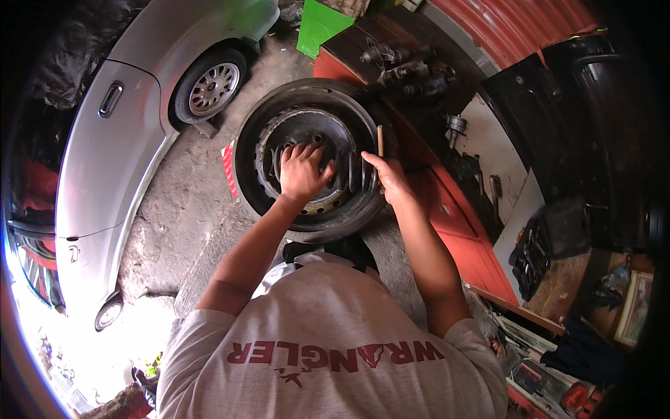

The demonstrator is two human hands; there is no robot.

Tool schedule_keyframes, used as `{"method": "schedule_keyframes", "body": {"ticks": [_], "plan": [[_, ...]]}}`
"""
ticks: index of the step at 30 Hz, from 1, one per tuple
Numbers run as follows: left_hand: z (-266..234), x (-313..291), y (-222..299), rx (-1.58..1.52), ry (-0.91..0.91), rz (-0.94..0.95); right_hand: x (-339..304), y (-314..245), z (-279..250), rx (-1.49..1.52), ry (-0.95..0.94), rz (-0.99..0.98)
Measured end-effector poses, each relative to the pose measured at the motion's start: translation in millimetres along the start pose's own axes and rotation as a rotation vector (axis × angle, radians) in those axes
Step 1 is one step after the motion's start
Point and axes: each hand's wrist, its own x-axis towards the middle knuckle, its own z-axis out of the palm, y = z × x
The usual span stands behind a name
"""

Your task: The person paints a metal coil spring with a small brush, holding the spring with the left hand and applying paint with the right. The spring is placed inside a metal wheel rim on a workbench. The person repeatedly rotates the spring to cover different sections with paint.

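Note:
A car wheel (307, 222) with a black tyre lies flat in front of me. A dark coil spring (354, 174) lies across its rim. My left hand (303, 171) is closed over the spring's left end, fingers curled on the coils above the wheel's hub. At the spring's right end my right hand (391, 178) is closed round a thin tan stick (380, 140), its thumb pointing toward the coils. What is at the stick's lower end is hidden by that hand.
A silver car (115, 153) stands on the left. To the right is a red cabinet (453, 223) with greasy metal parts (412, 70) on top. Dark tools (530, 255) lie farther right. A green panel (322, 28) stands at the back.

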Motion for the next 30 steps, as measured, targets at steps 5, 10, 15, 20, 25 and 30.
{"method": "schedule_keyframes", "body": {"ticks": [5, 10, 15, 20, 25, 30], "plan": [[-0.7, -3.1, 0.6, -0.008, 0.017, 0.002, -19.2, -10.2, 1.1, -0.067, -0.073, -0.028], [-0.4, -5.2, 0.5, -0.013, -0.005, -0.014, -32.4, -21.5, -10.5, -0.282, -0.202, -0.074], [-3.2, -7.1, 0.7, -0.019, -0.054, -0.026, -22.0, -8.8, -13.1, -0.106, -0.140, -0.030], [-17.3, -2.8, -9.8, -0.157, 0.034, -0.131, -26.7, -0.9, -13.5, -0.148, -0.132, -0.097], [-21.5, -6.6, -77.2, -0.358, 0.151, -0.567, -30.3, 6.7, -13.2, -0.182, -0.115, -0.122], [-13.4, -13.9, -100.4, -0.673, -0.099, -0.840, -20.0, 30.1, -15.9, -0.108, -0.166, -0.302]]}}
